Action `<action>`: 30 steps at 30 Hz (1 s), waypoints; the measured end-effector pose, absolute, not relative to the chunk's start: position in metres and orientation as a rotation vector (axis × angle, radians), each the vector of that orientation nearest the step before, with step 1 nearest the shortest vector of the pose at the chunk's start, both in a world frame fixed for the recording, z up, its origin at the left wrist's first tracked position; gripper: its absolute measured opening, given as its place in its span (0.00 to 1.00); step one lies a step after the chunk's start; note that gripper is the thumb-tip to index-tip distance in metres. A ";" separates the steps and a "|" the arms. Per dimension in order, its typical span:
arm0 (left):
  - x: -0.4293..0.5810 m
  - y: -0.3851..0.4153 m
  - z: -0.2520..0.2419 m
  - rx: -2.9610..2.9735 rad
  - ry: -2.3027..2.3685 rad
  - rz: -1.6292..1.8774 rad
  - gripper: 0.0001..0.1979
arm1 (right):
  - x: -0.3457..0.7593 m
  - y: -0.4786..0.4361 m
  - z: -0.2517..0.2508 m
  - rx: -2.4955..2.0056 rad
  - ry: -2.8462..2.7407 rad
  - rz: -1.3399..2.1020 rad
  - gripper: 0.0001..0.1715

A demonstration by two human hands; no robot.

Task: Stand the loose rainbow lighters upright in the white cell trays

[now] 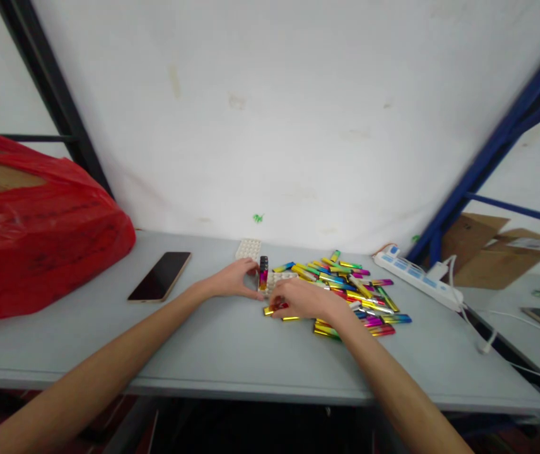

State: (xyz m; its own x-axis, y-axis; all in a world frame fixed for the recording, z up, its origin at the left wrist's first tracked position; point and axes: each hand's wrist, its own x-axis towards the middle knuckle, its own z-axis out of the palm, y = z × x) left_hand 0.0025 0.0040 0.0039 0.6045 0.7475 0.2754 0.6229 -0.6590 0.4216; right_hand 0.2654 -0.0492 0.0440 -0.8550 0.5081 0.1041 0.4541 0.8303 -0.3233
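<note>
A pile of several shiny rainbow-coloured sticks lies on the grey table. A white tray with round holes sits at the pile's left edge, and one stick stands upright in it. My left hand rests against the tray's left side, fingers curled by the upright stick. My right hand lies over the near edge of the pile with its fingers closed on a red and gold stick. A second white tray lies behind, near the wall.
A dark phone lies face up to the left. A bulging red plastic bag fills the table's left end. A white power strip with cables lies at the right, beside a blue shelf post. Cardboard boxes sit further right.
</note>
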 end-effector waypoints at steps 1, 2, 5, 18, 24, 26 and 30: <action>0.002 0.004 0.004 2.550 1.118 0.629 0.39 | 0.264 -0.049 0.043 -0.747 -2.832 0.421 0.04; 0.002 0.004 0.004 2.549 1.120 0.630 0.39 | 0.263 -0.050 0.043 -0.748 -2.826 0.418 0.03; 0.002 0.005 0.003 2.548 1.127 0.630 0.38 | 0.265 -0.051 0.047 -0.780 -2.733 0.470 0.04; 0.001 0.005 0.004 2.539 1.140 0.625 0.37 | 0.277 -0.023 0.042 -1.115 -2.130 0.595 0.22; 0.001 0.005 0.004 2.539 1.139 0.625 0.38 | 0.270 -0.018 0.033 -1.041 -1.947 0.755 0.36; 0.001 0.005 0.003 2.546 1.137 0.638 0.38 | 0.266 -0.021 0.032 -0.933 -1.906 0.919 0.34; 0.001 0.005 0.002 2.564 1.131 0.648 0.38 | 0.258 -0.028 0.031 -0.850 -1.817 1.200 0.31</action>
